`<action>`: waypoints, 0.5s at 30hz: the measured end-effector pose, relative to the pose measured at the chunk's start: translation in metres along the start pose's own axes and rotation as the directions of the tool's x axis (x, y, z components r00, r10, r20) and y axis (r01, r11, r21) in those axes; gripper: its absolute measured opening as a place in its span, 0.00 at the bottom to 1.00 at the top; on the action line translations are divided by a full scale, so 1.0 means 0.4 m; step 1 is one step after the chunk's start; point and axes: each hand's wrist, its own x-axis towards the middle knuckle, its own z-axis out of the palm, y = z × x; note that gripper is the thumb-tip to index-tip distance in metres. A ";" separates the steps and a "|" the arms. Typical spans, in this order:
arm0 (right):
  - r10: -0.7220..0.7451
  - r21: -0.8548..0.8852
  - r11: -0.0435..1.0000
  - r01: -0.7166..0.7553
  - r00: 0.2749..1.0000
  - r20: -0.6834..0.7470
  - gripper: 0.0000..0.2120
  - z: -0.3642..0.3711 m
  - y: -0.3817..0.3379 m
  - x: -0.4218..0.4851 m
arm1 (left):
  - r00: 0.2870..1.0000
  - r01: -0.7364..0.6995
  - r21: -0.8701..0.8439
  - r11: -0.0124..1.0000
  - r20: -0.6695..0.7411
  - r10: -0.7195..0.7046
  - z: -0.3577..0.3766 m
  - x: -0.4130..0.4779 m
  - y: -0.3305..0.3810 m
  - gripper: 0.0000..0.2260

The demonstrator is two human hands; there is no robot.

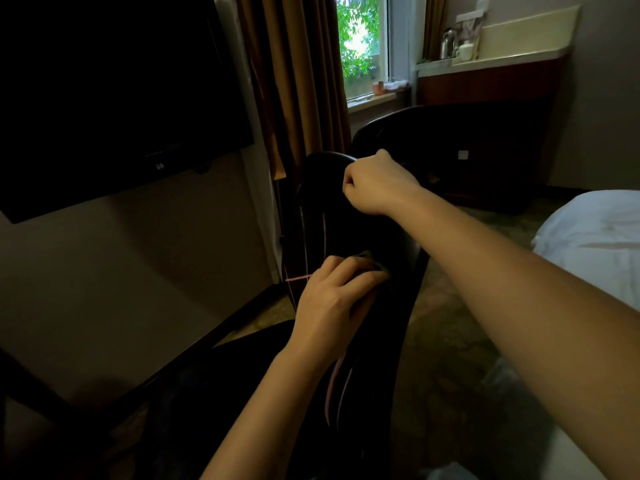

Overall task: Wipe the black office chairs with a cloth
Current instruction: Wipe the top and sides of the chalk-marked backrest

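Dim hotel-room light from a green-leafed window (360, 39) falls on a tall black office chair (346, 230), whose back runs lengthwise from its top rim down toward the person. The right hand (374, 185) is clenched over that rim, steadying it. Lower and nearer, the left hand (332, 299) curls its fingers round a dark bunched cloth (372, 261) pressed against the mid-back. The next stroke likely follows the back's length, up toward the right hand or down.
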 end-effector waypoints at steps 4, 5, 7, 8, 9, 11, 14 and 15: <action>0.001 -0.010 1.000 -0.001 1.000 0.006 0.12 0.005 -0.007 0.020 | 0.996 0.083 0.030 0.996 -0.039 -0.081 0.009 0.017 -0.015 0.12; 0.002 -0.008 1.000 -0.002 1.000 0.007 0.12 0.007 -0.008 0.026 | 0.993 0.109 0.024 0.994 -0.045 -0.107 0.012 0.018 -0.016 0.12; 0.002 -0.001 1.000 -0.002 1.000 0.011 0.12 0.010 -0.008 0.037 | 0.981 0.181 -0.009 0.983 -0.067 -0.181 0.019 0.017 -0.011 0.13; 0.001 0.004 1.000 -0.001 1.000 0.011 0.13 0.011 -0.007 0.041 | 0.970 0.227 -0.039 0.973 -0.080 -0.230 0.025 0.014 -0.003 0.12; -0.001 0.009 1.000 0.001 1.000 0.013 0.12 0.012 -0.005 0.044 | 0.956 0.273 -0.075 0.959 -0.091 -0.279 0.032 0.010 0.005 0.11; -0.008 0.019 1.000 0.008 1.000 0.016 0.12 0.013 0.001 0.046 | 0.930 0.336 -0.129 0.933 -0.111 -0.351 0.046 -0.004 0.027 0.11; -0.010 0.042 0.999 0.010 1.000 0.008 0.12 0.016 0.012 0.040 | 0.922 0.342 -0.147 0.928 -0.139 -0.361 0.063 -0.038 0.054 0.12; -0.013 0.049 0.999 0.013 1.000 0.002 0.12 0.017 0.014 0.037 | 0.923 0.335 -0.152 0.930 -0.145 -0.356 0.068 -0.053 0.058 0.12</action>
